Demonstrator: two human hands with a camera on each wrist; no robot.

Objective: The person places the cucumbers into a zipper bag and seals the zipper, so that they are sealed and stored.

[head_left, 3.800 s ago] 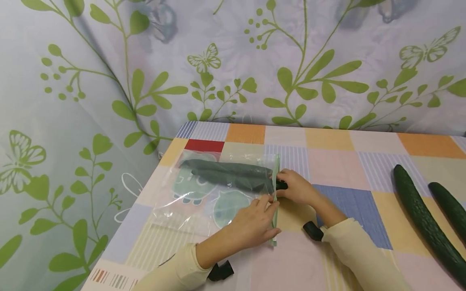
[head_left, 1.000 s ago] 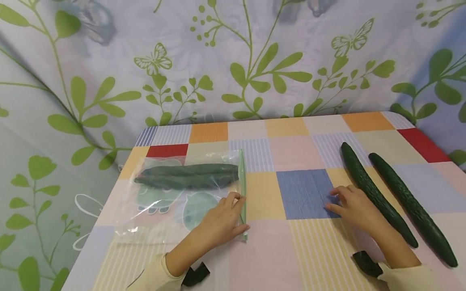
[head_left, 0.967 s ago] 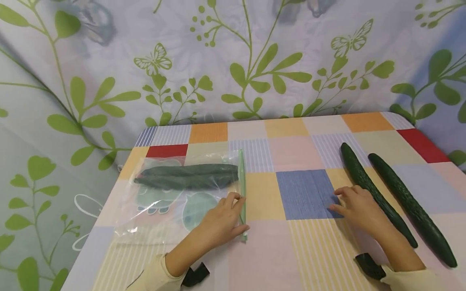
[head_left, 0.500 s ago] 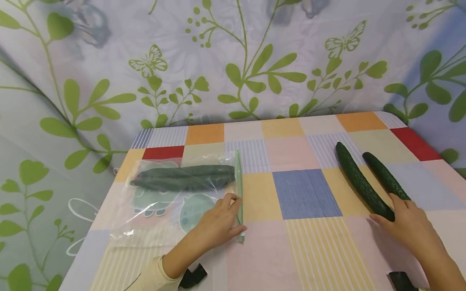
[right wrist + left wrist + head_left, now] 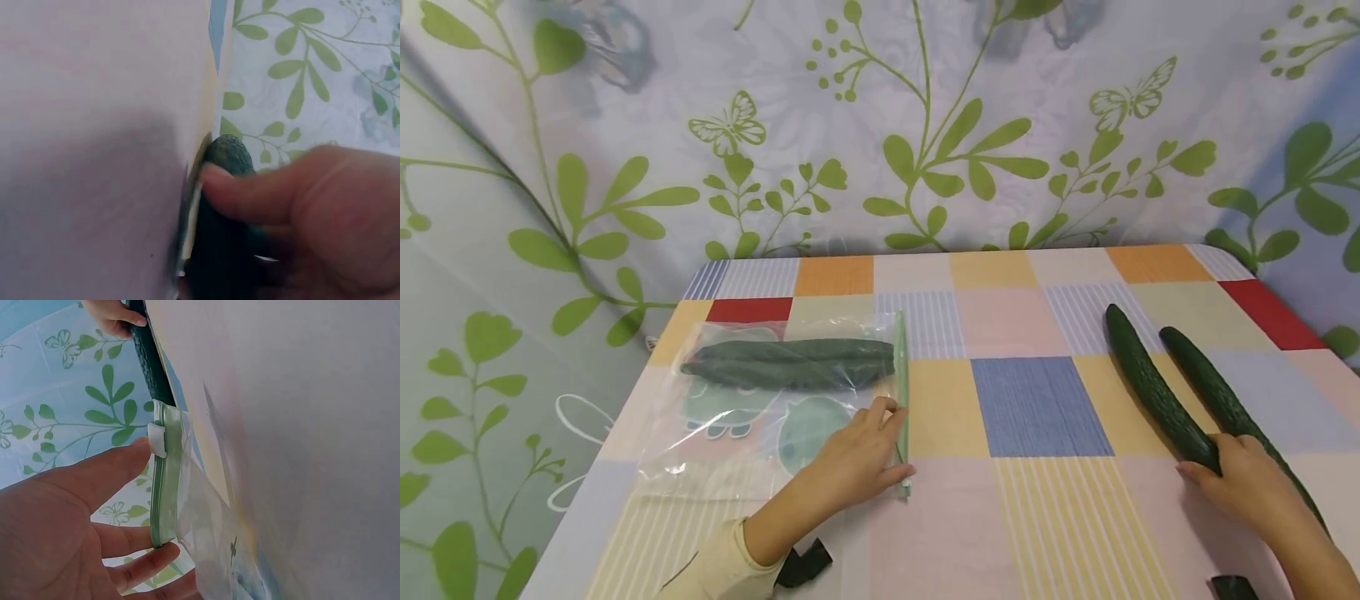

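Observation:
My left hand (image 5: pixel 850 454) holds the green-edged mouth of a clear zip bag (image 5: pixel 688 462) lying on the table. Two dark green cucumbers (image 5: pixel 793 365) lie side by side inside the bag. In the left wrist view, my thumb is against the white slider (image 5: pixel 157 440) on the green zip strip (image 5: pixel 165 509), fingers on the bag's edge. At the right, my right hand (image 5: pixel 1255 487) grips the near end of a loose cucumber (image 5: pixel 1153 387). Another loose cucumber (image 5: pixel 1213 383) lies just right of it, partly hidden by that hand. The right wrist view shows thumb and curled fingers around the cucumber (image 5: pixel 222 250).
A patchwork tablecloth (image 5: pixel 925 533) covers the table. Behind it hangs a leaf-patterned curtain (image 5: pixel 850 125). A white cord (image 5: pixel 568 408) hangs beyond the left table edge. Black pieces (image 5: pixel 805 565) sit at both wrists.
Earlier my right hand was at the bag's mouth, on a cucumber's end. It has moved right to the loose cucumbers and now grips one's near end. My left hand stays at the bag.

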